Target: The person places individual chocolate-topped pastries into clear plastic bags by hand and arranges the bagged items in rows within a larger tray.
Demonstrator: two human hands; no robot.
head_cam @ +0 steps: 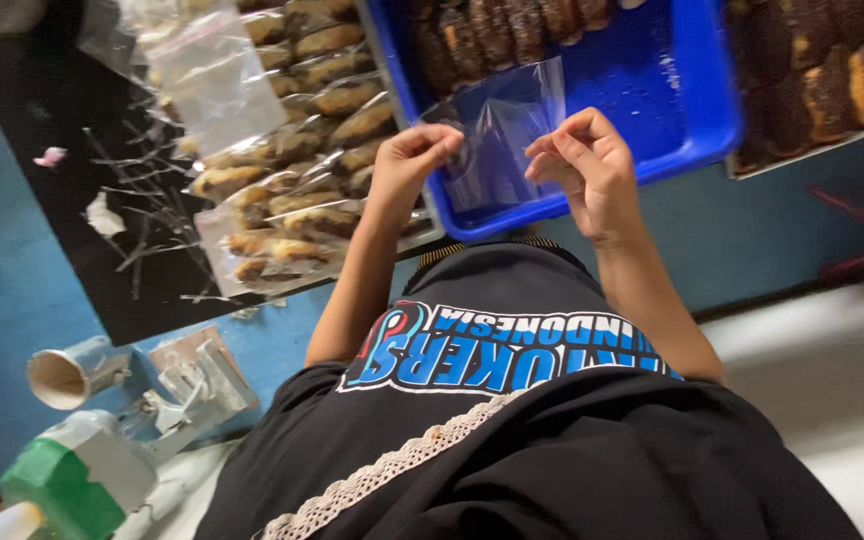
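Observation:
Both my hands hold a small clear plastic bag [497,135] over the near edge of a blue tray [667,120]. My left hand [407,160] pinches the bag's left side, my right hand [587,165] pinches its right side. The bag looks empty. Dark brown baked pieces [497,35] lie in a row at the far end of the blue tray.
A metal tray of bagged pastries [297,150] sits to the left, with a loose clear bag [217,75] above it. Another tray of brown pastries [832,75] is at the right. A tape dispenser [167,395] and a green-and-white tool [72,480] lie at the lower left on the blue surface.

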